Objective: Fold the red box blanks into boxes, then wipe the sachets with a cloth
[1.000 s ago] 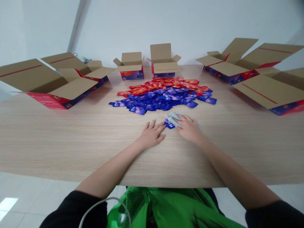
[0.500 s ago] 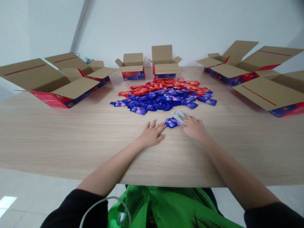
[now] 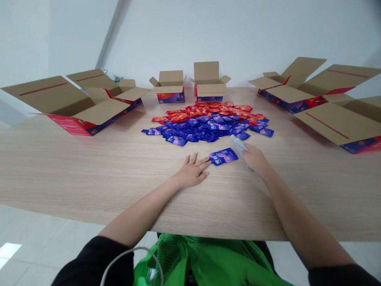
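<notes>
Near the middle of the table (image 3: 89,186), just short of the heap of sachets, a single blue sachet (image 3: 223,156) lies flat and fully uncovered, with the left hand (image 3: 192,172) resting palm down beside it, fingers spread and the fingertips touching its near-left corner. The right hand (image 3: 255,159) sits just right of the sachet and is closed around a pale grey cloth (image 3: 238,143), whose bunched end pokes out toward the pile; how tightly the fingers pinch it is hard to tell from this angle. A second ago that cloth and hand lay on top of the sachet, covering most of it, and half a second ago only its left part showed; now the hand has drawn off to the right and the whole printed face is exposed, which reads as a wiping pass over this sachet being finished. The left hand has hardly shifted in that time, and the view has tilted slightly. Beyond, the blue sachets (image 3: 205,129) form the near half of the heap and the red sachets (image 3: 214,110) the far half. Two small open boxes (image 3: 190,85) stand at the far edge, and large open cartons sit by the left (image 3: 77,103) and right (image 3: 321,95) edges.
</notes>
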The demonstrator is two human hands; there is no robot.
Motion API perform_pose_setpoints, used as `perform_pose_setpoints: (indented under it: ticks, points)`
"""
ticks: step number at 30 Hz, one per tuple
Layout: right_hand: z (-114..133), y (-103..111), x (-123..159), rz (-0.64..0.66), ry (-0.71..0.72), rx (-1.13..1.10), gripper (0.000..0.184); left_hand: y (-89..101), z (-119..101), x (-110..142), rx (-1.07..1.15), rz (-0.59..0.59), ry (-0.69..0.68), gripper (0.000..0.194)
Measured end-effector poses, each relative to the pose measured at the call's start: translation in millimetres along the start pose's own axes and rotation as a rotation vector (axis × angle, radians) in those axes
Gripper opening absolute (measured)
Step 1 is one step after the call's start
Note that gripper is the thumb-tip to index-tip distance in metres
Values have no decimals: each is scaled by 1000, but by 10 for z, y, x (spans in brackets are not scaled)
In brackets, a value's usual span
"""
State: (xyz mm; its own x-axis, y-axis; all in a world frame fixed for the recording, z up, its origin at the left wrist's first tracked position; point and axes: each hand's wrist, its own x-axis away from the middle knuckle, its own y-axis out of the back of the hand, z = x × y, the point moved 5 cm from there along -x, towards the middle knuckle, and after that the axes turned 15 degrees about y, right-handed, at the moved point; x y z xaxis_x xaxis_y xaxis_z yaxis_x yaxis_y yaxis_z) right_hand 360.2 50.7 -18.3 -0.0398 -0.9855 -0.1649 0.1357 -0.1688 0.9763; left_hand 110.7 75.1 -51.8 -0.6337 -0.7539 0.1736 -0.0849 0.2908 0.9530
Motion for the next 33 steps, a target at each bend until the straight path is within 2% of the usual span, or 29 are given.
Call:
perform_pose_setpoints:
  ticks: [2, 4, 7, 9, 11, 14, 16, 19, 23, 25, 27, 31, 33]
  points:
    - [160, 30, -18, -64, 47, -28, 57, -2, -6, 14, -3, 10, -23, 57]
    - [436, -24, 5, -87, 122, -55, 57, -3, -19, 27, -12, 13, -40, 55]
    - [846, -208, 90, -34, 235, -3, 52, -12, -42, 40, -34, 0, -29, 55]
    - [933, -308, 135, -3, 238, 60, 50, -28, -60, 49, -49, -19, -11, 55]
    - [822, -353, 146, 9, 165, 86, 51, -49, -84, 57, -65, -53, -14, 55]
    - [493, -348, 132, 16, -9, 103, 54, -83, -137, 69, -96, -111, -75, 55]
    - [388, -330, 121, 8, -46, 122, 54, -104, -165, 71, -110, -131, -115, 56]
    - [552, -324, 129, -25, 59, 156, 51, -109, -183, 72, -114, -141, -143, 57]
    - [1001, -365, 178, -33, 351, 122, 48, -70, -191, 83, -121, -138, -158, 56]
    - [1049, -370, 187, -22, 420, 93, 49, -49, -193, 87, -117, -123, -156, 56]
    - [901, -355, 169, -14, 354, 91, 49, -37, -196, 86, -109, -100, -146, 57]
    - [444, -314, 134, 0, 70, 108, 51, -37, -201, 83, -101, -65, -130, 58]
    - [410, -305, 138, -11, 22, 121, 51, -38, -204, 84, -96, -69, -130, 57]
